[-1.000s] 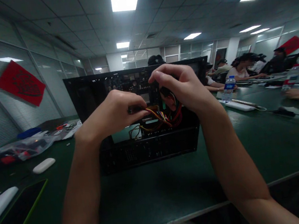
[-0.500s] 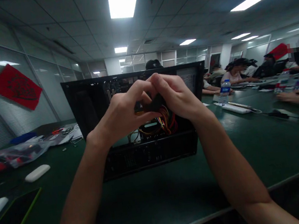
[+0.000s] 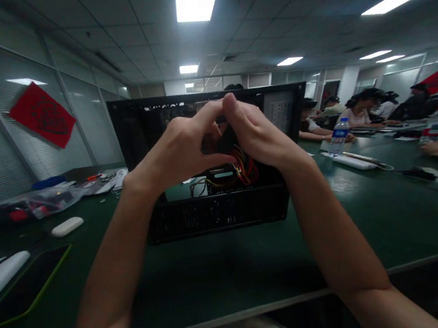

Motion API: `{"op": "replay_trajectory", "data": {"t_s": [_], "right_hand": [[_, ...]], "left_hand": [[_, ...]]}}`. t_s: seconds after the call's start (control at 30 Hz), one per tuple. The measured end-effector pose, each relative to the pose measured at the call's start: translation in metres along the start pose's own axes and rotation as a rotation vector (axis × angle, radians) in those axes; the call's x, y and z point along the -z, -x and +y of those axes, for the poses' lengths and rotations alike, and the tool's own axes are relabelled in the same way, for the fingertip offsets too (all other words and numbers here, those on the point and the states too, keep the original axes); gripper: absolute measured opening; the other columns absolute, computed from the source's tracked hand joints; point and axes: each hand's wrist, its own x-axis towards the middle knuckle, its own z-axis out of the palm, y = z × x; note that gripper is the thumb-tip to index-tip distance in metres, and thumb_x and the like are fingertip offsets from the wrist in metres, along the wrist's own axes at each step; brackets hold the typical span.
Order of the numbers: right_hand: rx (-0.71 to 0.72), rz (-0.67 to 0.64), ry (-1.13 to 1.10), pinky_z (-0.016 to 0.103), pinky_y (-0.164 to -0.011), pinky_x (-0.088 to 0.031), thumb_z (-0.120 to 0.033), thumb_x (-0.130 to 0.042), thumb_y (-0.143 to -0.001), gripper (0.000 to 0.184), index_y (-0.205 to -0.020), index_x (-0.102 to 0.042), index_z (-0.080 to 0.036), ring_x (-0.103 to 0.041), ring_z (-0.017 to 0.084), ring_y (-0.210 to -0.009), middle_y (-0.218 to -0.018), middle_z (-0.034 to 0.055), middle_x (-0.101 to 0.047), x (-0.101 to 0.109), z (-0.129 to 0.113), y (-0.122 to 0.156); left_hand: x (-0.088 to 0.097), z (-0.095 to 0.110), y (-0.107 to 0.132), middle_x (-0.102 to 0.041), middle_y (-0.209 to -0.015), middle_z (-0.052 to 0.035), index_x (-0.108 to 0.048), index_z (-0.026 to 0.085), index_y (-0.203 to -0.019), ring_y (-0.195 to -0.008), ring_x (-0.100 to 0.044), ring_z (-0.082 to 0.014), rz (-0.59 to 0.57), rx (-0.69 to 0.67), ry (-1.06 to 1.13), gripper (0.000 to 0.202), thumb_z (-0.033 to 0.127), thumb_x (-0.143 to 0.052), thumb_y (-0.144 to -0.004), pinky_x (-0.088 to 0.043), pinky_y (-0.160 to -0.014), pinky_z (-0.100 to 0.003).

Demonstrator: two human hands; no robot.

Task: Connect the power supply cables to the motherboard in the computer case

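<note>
An open black computer case (image 3: 138, 137) stands on the green table (image 3: 236, 269) in front of me. A bundle of red, yellow and orange wires (image 3: 244, 169) hangs inside it. My left hand (image 3: 179, 150) and my right hand (image 3: 257, 134) are raised together in front of the case opening, fingertips touching. Both pinch a dark connector (image 3: 224, 142) at the top of the wire bundle; most of it is hidden between my fingers.
A dark mat with a green border (image 3: 25, 289) and white oblong objects (image 3: 67, 226) lie at the left, with plastic bags and small tools (image 3: 42, 200) behind. Water bottles (image 3: 339, 137) and a white bar (image 3: 354, 161) sit at the right, where other people sit along the table.
My hands have come together from slightly apart and risen in front of the case. The view has shifted a little, with the case now more to the right.
</note>
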Motion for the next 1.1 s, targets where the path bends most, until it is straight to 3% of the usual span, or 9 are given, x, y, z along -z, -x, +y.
{"op": "replay_trajectory", "data": {"t_s": [0.27, 0.63, 0.77, 0.9, 1.0, 1.1], "right_hand": [[-0.013, -0.034, -0.018, 0.041, -0.104, -0.047, -0.075, -0.031, -0.097, 0.068, -0.132, -0.061, -0.024, -0.057, 0.023, -0.114, -0.112, 0.0065, -0.062, 0.004, 0.019, -0.002], [-0.076, -0.056, -0.04, 0.045, -0.112, -0.044, -0.077, -0.04, -0.093, 0.079, -0.149, -0.044, -0.021, -0.053, 0.028, -0.129, -0.129, 0.0113, -0.063, -0.003, 0.028, -0.005], [-0.081, -0.138, -0.069, 0.045, -0.111, -0.045, -0.065, -0.058, -0.091, 0.075, -0.151, -0.041, -0.023, -0.054, 0.028, -0.129, -0.134, 0.0112, -0.061, 0.006, 0.029, -0.002], [-0.129, -0.213, -0.187, 0.044, -0.095, -0.057, -0.046, -0.072, -0.086, 0.084, -0.157, -0.031, -0.024, -0.064, 0.027, -0.11, -0.118, 0.0093, -0.067, 0.015, 0.028, 0.004], [-0.119, -0.21, -0.225, 0.042, -0.089, -0.06, -0.033, -0.075, -0.082, 0.087, -0.157, -0.031, -0.024, -0.065, 0.027, -0.107, -0.112, 0.0074, -0.067, 0.015, 0.026, 0.006], [-0.096, -0.224, -0.205, 0.044, -0.095, -0.058, -0.025, -0.074, -0.079, 0.086, -0.155, -0.034, -0.024, -0.061, 0.029, -0.117, -0.121, 0.0086, -0.064, 0.011, 0.023, 0.005]], "left_hand": [[-0.003, -0.008, 0.001, -0.071, -0.096, -0.0025, -0.051, 0.022, -0.136, -0.085, -0.07, -0.0186, -0.052, -0.047, -0.067, 0.061, 0.041, -0.076, -0.083, -0.051, -0.076, -0.029], [-0.002, -0.016, 0.0, -0.071, -0.099, -0.0079, -0.062, 0.018, -0.109, -0.091, -0.068, -0.0235, -0.07, -0.042, -0.121, 0.048, 0.053, -0.077, -0.08, -0.053, -0.079, -0.034], [0.001, -0.018, 0.0, -0.072, -0.11, -0.01, -0.062, 0.017, -0.117, -0.1, -0.068, -0.0245, -0.091, -0.06, -0.139, 0.053, 0.05, -0.078, -0.079, -0.052, -0.086, -0.035], [0.006, -0.021, 0.001, -0.073, -0.107, -0.0091, -0.062, 0.017, -0.12, -0.095, -0.069, -0.0226, -0.09, -0.04, -0.146, 0.056, 0.051, -0.078, -0.078, -0.052, -0.082, -0.033], [0.008, -0.024, 0.003, -0.073, -0.103, -0.0076, -0.063, 0.018, -0.119, -0.09, -0.069, -0.0212, -0.082, -0.024, -0.136, 0.054, 0.049, -0.079, -0.077, -0.051, -0.079, -0.031], [0.008, -0.024, 0.003, -0.073, -0.104, -0.0076, -0.064, 0.019, -0.118, -0.089, -0.069, -0.021, -0.085, -0.018, -0.142, 0.052, 0.046, -0.079, -0.077, -0.051, -0.077, -0.031]]}}
